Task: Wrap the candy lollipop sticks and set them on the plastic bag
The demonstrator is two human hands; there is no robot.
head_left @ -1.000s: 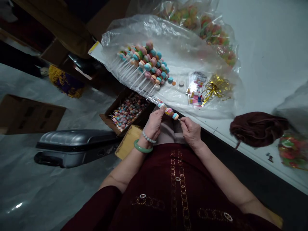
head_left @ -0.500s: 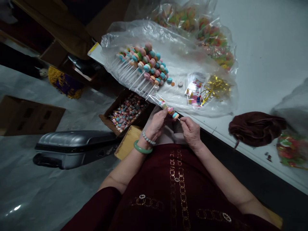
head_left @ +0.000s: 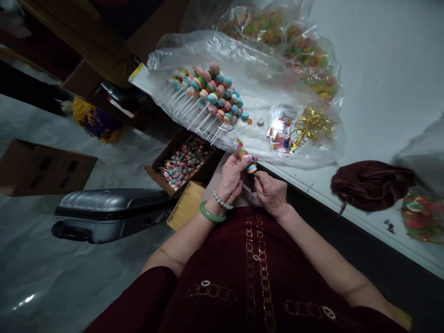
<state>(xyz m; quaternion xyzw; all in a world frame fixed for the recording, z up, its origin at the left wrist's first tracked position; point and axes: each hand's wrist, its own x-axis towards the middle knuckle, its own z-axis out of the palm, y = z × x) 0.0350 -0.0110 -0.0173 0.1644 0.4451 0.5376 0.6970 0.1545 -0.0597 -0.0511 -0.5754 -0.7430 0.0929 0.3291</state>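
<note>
Just off the table edge, over my lap, I hold a candy skewer (head_left: 251, 168) with coloured sweets on a stick, its upper part inside a small clear printed bag. My left hand (head_left: 233, 175), wearing a bead bracelet and a green bangle, pinches the skewer and bag around the middle. The fingers of my right hand (head_left: 272, 192) are closed on the stick at the lower end. On the plastic sheet beyond lies a pile of similar candy skewers (head_left: 217, 92), sticks towards me. To their right are printed clear bags (head_left: 280, 129) and gold twist ties (head_left: 314, 125).
Loose sweets (head_left: 245, 115) lie beside the pile. Bags of colourful candy (head_left: 305, 51) stand at the back. A dark red cloth (head_left: 371, 185) rests on the table at right. Left of my knees are a box of wrapped candies (head_left: 183, 159) and a grey suitcase (head_left: 111, 212).
My left hand has moved slightly right, closer to my right hand. My right hand has curled tighter at the stick, and the skewer now points more steeply away from me.
</note>
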